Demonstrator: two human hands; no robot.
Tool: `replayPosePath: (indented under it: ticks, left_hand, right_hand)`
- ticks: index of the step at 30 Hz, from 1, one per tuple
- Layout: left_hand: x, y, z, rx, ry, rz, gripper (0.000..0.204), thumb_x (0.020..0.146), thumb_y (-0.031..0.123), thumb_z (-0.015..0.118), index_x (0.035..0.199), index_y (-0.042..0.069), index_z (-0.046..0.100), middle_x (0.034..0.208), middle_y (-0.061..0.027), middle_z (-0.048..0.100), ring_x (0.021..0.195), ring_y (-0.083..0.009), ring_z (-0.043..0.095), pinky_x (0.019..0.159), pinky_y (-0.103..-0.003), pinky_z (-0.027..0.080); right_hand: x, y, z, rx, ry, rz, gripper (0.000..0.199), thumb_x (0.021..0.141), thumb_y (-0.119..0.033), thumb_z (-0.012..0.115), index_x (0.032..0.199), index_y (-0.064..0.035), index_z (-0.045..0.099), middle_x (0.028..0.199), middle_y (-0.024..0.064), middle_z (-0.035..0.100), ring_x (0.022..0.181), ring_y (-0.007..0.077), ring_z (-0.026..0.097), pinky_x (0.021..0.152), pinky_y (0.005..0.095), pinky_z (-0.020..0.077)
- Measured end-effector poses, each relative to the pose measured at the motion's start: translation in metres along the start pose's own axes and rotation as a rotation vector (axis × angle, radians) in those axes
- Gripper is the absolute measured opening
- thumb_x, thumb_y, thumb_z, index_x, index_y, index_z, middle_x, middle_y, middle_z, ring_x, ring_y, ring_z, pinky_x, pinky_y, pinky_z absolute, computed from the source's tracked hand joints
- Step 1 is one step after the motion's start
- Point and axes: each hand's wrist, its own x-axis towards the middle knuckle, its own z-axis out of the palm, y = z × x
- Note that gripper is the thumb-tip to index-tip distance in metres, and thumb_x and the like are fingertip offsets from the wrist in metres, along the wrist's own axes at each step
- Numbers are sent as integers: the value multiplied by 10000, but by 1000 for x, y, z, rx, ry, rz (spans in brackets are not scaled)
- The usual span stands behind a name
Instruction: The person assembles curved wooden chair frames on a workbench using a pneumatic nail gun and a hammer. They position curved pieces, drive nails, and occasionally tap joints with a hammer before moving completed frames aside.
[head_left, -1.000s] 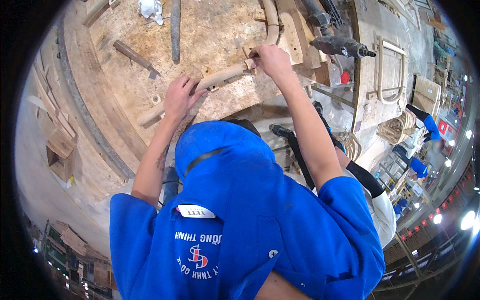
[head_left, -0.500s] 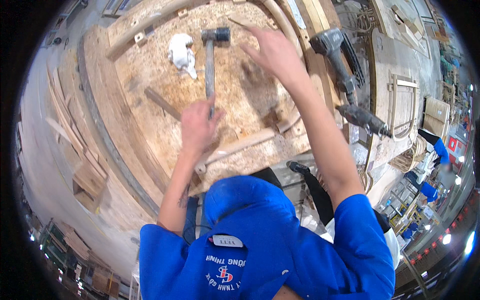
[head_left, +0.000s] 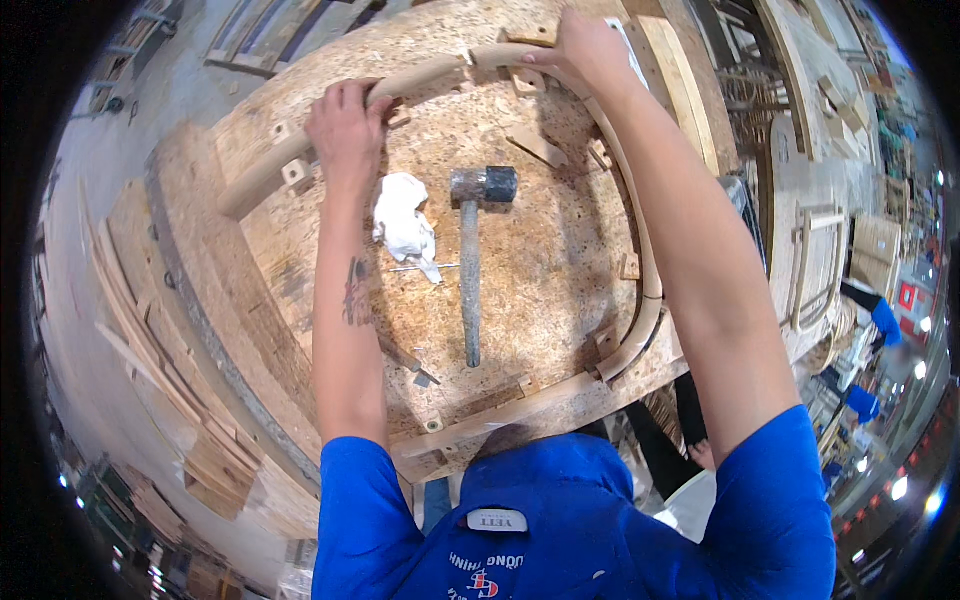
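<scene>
Held the far wooden rail [head_left: 425, 77] in the left hand [head_left: 345, 130], with fingers curled over it and the thumb along its near side. Had the right hand [head_left: 592, 55] at the far right corner, with the thumb against a short curved piece [head_left: 500, 56]; could not tell a full grip from a light rest, with the other fingers partly hidden. Saw both pieces near the far edge of the work surface, pale, smooth and rounded, almost end to end with a narrow gap between. Followed a bent side rail [head_left: 643, 235] down the right and a near rail [head_left: 510, 415] along the near edge.

Looked down on speckled, stained chipboard [head_left: 560, 270] with small drilled blocks [head_left: 297, 173] beside the rails. Found inside the outline a mallet [head_left: 471, 270] with a partly black head, a crumpled white cloth [head_left: 402, 215] just left of it, and a flat wooden piece [head_left: 537, 146] farther right.

Noted long wooden strips [head_left: 165, 350] to the left, over a box-like wooden form [head_left: 220, 482] with contents too unclear to make out. Glimpsed a looped wooden frame [head_left: 803, 260] and people in blue [head_left: 862, 402] far right.
</scene>
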Motion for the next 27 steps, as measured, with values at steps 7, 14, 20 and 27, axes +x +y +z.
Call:
replayPosePath:
  ticks: [7, 14, 20, 27]
  left_hand:
    - [1, 14, 4, -87, -22, 18, 409, 864, 339, 788, 1251, 215, 734, 1129, -47, 671, 1080, -295, 577, 1031, -477, 342]
    - [3, 12, 2, -152, -34, -43, 415, 796, 369, 828, 1181, 219, 791, 1075, -36, 690, 1044, -273, 577, 1009, -443, 374]
    - [17, 20, 9, -136, -52, -60, 430, 765, 390, 846, 1167, 245, 799, 1111, -18, 724, 1049, -284, 585, 986, -438, 400]
    - [10, 9, 8, -21, -33, -7, 353, 847, 406, 790, 1165, 254, 798, 1144, -18, 693, 1076, -280, 581, 985, -441, 402]
  right_hand:
    - [-2, 4, 3, 192, 76, 115, 572, 656, -465, 922, 878, 28, 733, 910, 263, 735, 889, 403, 729, 809, 473, 584]
    - [-2, -3, 0, 215, 62, 129, 585, 628, -433, 943, 910, 30, 727, 912, 266, 730, 890, 411, 724, 802, 480, 583]
    - [-3, 22, 19, 189, 243, 12, 670, 606, -450, 945, 985, 25, 664, 930, 263, 713, 901, 416, 713, 785, 499, 572]
    - [-3, 2, 6, 201, 144, 69, 694, 615, -458, 941, 1018, 32, 660, 933, 260, 718, 898, 415, 716, 792, 490, 573]
